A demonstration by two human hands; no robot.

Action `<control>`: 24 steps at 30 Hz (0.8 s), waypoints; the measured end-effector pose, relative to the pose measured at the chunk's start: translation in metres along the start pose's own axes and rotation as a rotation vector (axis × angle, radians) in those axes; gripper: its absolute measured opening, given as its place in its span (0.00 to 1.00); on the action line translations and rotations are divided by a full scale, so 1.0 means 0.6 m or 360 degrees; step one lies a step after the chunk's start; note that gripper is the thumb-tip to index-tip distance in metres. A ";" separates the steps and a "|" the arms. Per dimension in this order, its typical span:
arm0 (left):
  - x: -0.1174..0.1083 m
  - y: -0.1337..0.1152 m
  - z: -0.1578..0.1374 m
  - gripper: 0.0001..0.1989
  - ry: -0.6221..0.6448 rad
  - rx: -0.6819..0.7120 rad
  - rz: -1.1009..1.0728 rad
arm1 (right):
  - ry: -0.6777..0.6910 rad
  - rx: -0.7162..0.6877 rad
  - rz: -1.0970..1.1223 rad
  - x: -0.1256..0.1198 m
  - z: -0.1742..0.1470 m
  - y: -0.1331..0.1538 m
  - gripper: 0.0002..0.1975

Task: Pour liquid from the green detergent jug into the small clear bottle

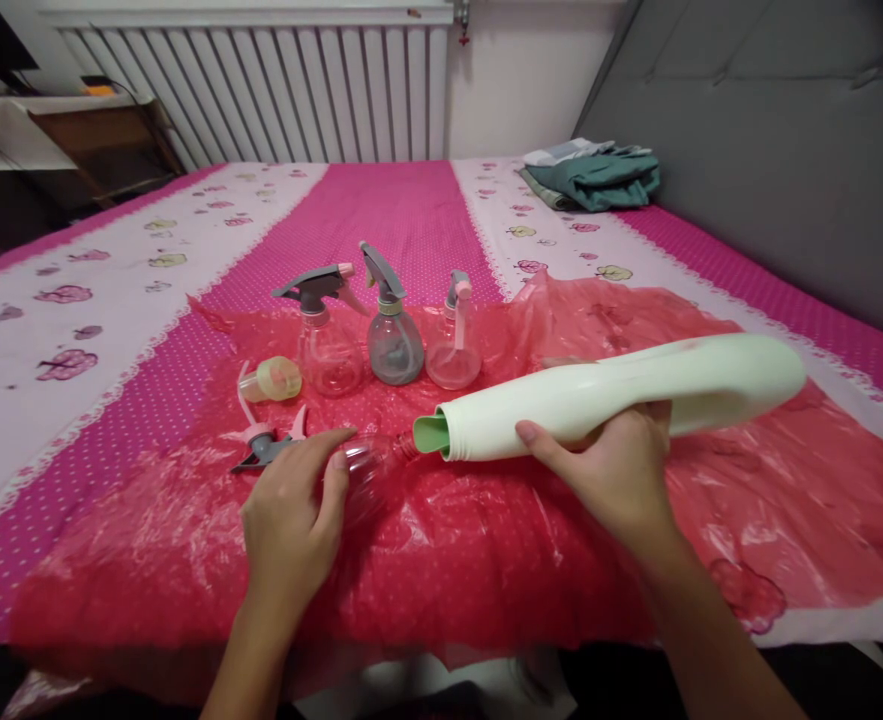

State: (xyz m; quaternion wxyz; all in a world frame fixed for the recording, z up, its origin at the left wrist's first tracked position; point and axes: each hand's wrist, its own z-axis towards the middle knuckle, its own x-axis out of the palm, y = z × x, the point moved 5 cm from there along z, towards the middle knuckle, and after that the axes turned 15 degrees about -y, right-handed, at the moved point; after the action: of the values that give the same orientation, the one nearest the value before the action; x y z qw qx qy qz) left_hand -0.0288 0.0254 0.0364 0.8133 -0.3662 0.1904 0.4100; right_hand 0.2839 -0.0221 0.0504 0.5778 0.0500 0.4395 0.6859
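Note:
My left hand [298, 490] is closed around a clear spray bottle without its top [370, 470], tilted over so its neck points right. In my right hand [613, 460] is a pale green detergent jug [546, 395], tipped nearly flat. The jug's green pouring spout [431, 434] lies close by the bottle's neck; whether they touch I cannot tell. A loose grey and pink spray head [265, 440] lies beyond my left hand, and a yellowish cap [276, 380] lies on its side behind it. Whether liquid flows is not visible.
Three spray bottles stand behind my hands: a clear one [328, 350], a grey one [396, 345] and another clear one [453, 350]. Red plastic sheeting [471, 540] covers the bed's near part. Folded clothes [595, 175] lie at the far right, before a grey headboard [771, 130].

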 end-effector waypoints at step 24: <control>0.001 0.001 0.000 0.21 0.0006 -0.0031 -0.0004 | 0.0025 0.0007 -0.0013 0.000 0.002 0.003 0.43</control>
State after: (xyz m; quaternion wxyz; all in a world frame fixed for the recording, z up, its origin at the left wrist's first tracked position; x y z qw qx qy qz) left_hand -0.0291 0.0259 0.0361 0.8099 -0.3752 0.1876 0.4101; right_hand 0.2833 -0.0217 0.0521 0.5772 0.0440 0.4456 0.6829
